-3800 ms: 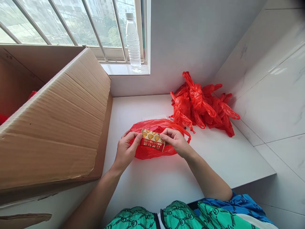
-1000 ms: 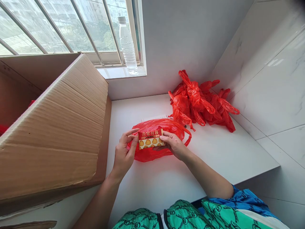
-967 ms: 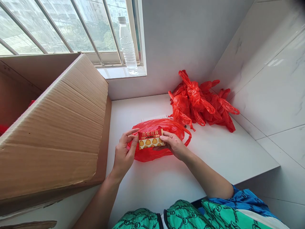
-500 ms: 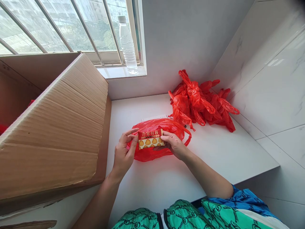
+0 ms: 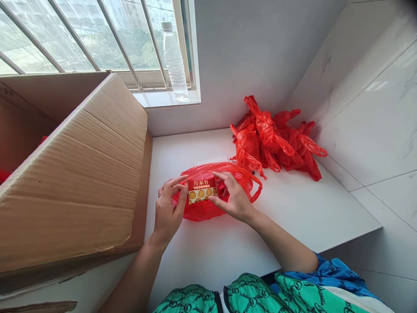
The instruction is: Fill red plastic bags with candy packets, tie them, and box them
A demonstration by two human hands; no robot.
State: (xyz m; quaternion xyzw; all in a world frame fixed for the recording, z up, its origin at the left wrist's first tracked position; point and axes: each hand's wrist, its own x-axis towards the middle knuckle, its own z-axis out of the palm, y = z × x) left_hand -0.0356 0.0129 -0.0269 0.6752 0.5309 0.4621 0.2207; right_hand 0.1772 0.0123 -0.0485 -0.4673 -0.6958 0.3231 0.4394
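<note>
A small red and cream snack packet (image 5: 202,195) with printed biscuits is held up above an open red plastic bag (image 5: 208,212). My left hand (image 5: 171,200) pinches the packet's left edge between thumb and fingers. At the other end, my right hand (image 5: 237,198) is open, thumb and forefinger spread around the packet's right corners. Its thumb tip is by the lower corner; whether it touches is hard to tell. Beneath both hands the bag lies spread on the white tabletop (image 5: 208,248), one handle loop out to the right. Whatever the bag contains is mostly hidden.
Several knotted red plastic bags (image 5: 270,134) are heaped at the back right against the wall. A large open cardboard box (image 5: 81,174) stands at the left, with something red inside. On the windowsill is a clear water bottle (image 5: 176,65), beside a barred window.
My right hand has let go of its pinch on the packet's right end and spread its fingers. The packet has shifted slightly left. My left hand keeps its hold.
</note>
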